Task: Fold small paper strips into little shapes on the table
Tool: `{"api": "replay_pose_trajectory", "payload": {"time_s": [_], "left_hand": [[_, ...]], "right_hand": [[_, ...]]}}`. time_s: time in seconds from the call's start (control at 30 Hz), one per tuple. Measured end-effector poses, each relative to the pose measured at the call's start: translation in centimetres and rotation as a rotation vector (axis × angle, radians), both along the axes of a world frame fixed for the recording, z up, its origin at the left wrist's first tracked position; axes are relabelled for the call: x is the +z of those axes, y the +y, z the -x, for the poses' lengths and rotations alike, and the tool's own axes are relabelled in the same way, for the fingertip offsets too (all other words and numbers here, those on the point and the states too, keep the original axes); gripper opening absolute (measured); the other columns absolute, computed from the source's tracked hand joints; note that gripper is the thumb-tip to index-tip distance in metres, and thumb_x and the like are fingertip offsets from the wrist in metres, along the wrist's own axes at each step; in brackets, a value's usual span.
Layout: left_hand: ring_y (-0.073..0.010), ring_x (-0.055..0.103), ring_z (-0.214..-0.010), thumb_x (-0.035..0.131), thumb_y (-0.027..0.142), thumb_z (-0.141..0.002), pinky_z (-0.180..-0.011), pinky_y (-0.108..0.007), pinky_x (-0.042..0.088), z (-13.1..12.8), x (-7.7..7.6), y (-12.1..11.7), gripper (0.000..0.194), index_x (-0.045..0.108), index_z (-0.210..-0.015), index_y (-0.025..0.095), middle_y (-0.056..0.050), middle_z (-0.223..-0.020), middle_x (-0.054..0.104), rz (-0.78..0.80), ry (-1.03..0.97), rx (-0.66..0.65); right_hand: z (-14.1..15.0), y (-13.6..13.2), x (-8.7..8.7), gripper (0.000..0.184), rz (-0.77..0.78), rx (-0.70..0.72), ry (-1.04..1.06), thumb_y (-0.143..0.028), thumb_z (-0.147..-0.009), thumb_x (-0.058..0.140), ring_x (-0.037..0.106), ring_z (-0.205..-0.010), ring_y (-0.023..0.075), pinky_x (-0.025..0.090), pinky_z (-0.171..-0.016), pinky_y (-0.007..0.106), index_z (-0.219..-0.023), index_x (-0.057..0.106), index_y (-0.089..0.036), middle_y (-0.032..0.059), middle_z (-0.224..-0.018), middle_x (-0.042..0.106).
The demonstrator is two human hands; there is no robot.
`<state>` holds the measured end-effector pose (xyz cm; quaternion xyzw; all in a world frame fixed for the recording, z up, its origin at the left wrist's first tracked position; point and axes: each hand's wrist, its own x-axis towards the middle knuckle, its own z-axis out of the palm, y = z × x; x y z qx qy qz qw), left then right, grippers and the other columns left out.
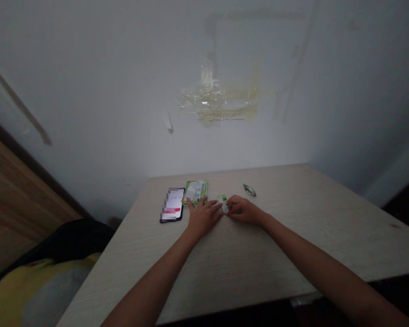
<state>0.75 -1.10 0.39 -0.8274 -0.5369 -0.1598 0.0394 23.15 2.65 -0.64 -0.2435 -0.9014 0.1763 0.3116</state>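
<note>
A small green-and-white piece [222, 198], which looks like paper or a wrapper, lies flat on the table between my hands. My left hand [203, 216] rests palm down with its fingers spread. Its fingertips reach the left side of the small piece and the lower edge of a larger green-and-white printed packet [197, 190]. My right hand [241, 210] is closed in a pinch at the right edge of the small piece; its fingers hide part of it. A folded green-and-white scrap [249, 190] lies beyond my right hand.
A phone [172, 205] with a lit screen lies left of the printed packet. The pale wooden table [293, 236] meets a wall [122, 91] bearing old tape [221, 102]. Yellow and grey cloth [44, 290] sits below the table's left edge, near a wooden panel [17, 195].
</note>
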Motion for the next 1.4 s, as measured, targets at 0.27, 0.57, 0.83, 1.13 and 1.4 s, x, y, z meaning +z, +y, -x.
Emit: {"api": "replay_pose_trajectory", "payload": {"time_s": [0.27, 0.57, 0.83, 1.13, 1.4], "left_hand": [[-0.0342, 0.037, -0.137, 0.04, 0.057, -0.093, -0.102, -0.082, -0.005, 0.0, -0.3, 0.1, 0.038, 0.055, -0.126, 0.05, 0.004, -0.136, 0.059, 0.001, -0.008, 0.005], [-0.0345, 0.034, -0.139, 0.041, 0.058, -0.092, -0.103, -0.081, -0.003, 0.1, -0.4, 0.3, 0.039, 0.056, -0.126, 0.048, 0.003, -0.137, 0.059, 0.033, -0.028, -0.003], [-0.0342, 0.035, -0.139, 0.042, 0.057, -0.092, -0.102, -0.082, 0.001, 0.1, -0.4, 0.4, 0.039, 0.055, -0.127, 0.047, 0.003, -0.138, 0.058, 0.039, -0.006, -0.002], [-0.0338, 0.034, -0.139, 0.043, 0.057, -0.091, -0.104, -0.08, -0.002, 0.0, -0.2, 0.4, 0.04, 0.054, -0.128, 0.048, 0.003, -0.139, 0.057, 0.064, -0.015, 0.002], [-0.0334, 0.034, -0.139, 0.042, 0.055, -0.093, -0.102, -0.082, -0.002, 0.2, -0.3, 0.5, 0.039, 0.055, -0.128, 0.046, 0.003, -0.139, 0.057, 0.061, -0.016, -0.035]], "right_hand": [[-0.1, 0.4, -0.2, 0.011, 0.04, -0.05, 0.029, -0.026, -0.086, 0.066, 0.059, -0.095, 0.0184, 0.048, -0.087, 0.034, -0.086, 0.076, -0.022, 0.0066, -0.095, 0.066], [0.3, 0.6, -0.3, 0.01, -0.079, -0.176, -0.022, -0.025, -0.086, 0.067, 0.056, -0.098, 0.0197, 0.045, -0.092, 0.036, -0.088, 0.076, -0.023, 0.0072, -0.098, 0.064], [0.9, 1.3, -1.0, 0.013, -0.162, -0.301, -0.065, -0.024, -0.084, 0.068, 0.055, -0.099, 0.0213, 0.045, -0.089, 0.036, -0.092, 0.078, -0.023, 0.0094, -0.101, 0.062], [1.4, 1.7, -0.8, 0.016, -0.161, -0.402, -0.125, -0.021, -0.082, 0.069, 0.055, -0.101, 0.0227, 0.046, -0.09, 0.036, -0.094, 0.078, -0.023, 0.01, -0.103, 0.062], [1.9, 2.4, -1.2, 0.017, -0.152, -0.497, -0.167, -0.03, -0.087, 0.065, 0.053, -0.104, 0.0235, 0.045, -0.092, 0.036, -0.097, 0.077, -0.025, 0.0107, -0.107, 0.06]]}}
